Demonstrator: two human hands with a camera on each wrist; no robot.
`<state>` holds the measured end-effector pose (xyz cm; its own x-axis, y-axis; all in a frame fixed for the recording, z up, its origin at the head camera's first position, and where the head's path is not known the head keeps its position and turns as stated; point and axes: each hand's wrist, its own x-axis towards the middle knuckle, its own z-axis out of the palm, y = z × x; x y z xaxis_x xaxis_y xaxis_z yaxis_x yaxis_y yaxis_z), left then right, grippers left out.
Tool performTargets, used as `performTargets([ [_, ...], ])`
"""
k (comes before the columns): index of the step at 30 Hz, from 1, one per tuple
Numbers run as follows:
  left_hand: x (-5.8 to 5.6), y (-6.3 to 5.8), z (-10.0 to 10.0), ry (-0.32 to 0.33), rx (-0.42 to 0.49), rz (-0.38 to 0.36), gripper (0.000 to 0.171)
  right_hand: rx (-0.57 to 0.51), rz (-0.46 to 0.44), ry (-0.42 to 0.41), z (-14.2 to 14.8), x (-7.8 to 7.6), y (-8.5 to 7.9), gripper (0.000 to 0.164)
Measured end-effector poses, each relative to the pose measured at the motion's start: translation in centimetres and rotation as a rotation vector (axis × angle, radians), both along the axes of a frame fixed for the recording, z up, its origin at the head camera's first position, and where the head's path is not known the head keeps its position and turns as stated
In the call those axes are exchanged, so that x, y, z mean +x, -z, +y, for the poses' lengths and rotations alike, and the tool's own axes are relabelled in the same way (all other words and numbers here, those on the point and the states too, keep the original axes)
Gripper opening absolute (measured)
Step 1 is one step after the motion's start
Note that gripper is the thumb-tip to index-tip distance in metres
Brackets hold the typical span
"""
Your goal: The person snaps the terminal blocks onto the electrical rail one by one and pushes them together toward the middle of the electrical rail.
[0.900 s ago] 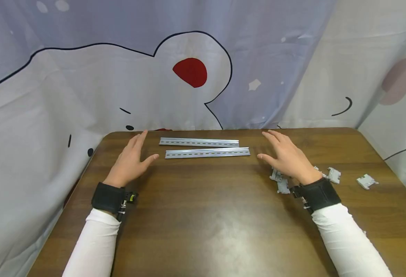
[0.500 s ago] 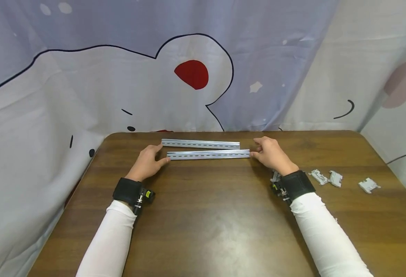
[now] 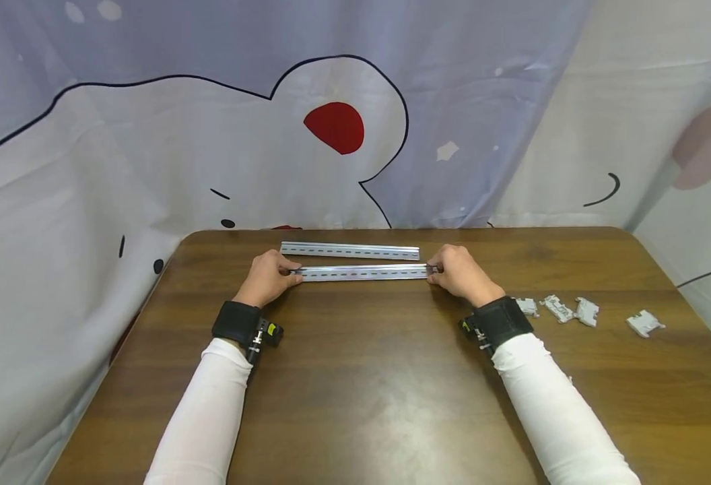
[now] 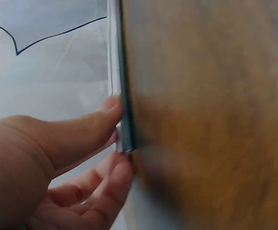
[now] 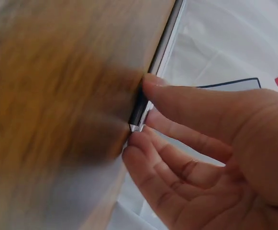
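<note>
Fingers (image 5: 150, 179) on nearer rail (image 3: 364, 273), both ends; pale pieces (image 3: 587, 312), head view only

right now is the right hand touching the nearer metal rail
Touching: the right wrist view shows the right hand with its thumb against the nearer metal rail, close to one end, no gap between.

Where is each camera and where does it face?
Head: on the head, facing forward and down at two DIN rails; left hand, right hand and sleeves show.
Left wrist: worn there, facing the left hand pinching one end of the nearer rail.
Right wrist: likewise, facing the right hand pinching the other end.
Wrist views share that rail and the wooden table.
</note>
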<state>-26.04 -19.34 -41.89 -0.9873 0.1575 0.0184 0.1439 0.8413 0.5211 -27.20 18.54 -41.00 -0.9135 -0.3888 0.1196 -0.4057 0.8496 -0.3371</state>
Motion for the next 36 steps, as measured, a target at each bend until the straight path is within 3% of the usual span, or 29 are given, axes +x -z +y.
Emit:
performTargets([
  [3,-0.1,-0.7,0.0,0.001,-0.003,-0.055,0.033,0.029,-0.004,-0.008,0.0,0.2,-0.6,0.005],
  [8,1.1,-1.3,0.3,0.080,-0.039,-0.072,0.030,0.043,-0.033,-0.030,0.7,1.8,-1.3,0.011],
  [15,5.0,-1.4,1.6,0.218,-0.113,0.053,0.013,0.055,-0.004,-0.096,2.3,5.4,-1.5,0.019],
  [19,7.4,-1.5,3.1,0.261,-0.125,0.115,0.014,0.076,0.012,-0.107,3.6,8.0,-1.6,0.020],
  [27,11.6,-2.1,5.0,0.328,-0.126,0.130,0.015,0.090,0.050,-0.131,5.8,13.0,-1.7,0.023],
  [33,13.0,-2.8,5.6,0.317,-0.188,0.125,0.016,0.063,0.027,-0.120,6.1,13.8,-2.1,0.026],
  [36,13.2,-2.9,5.7,0.364,-0.209,0.148,0.016,0.068,0.005,-0.120,5.9,13.6,-2.4,0.026],
])
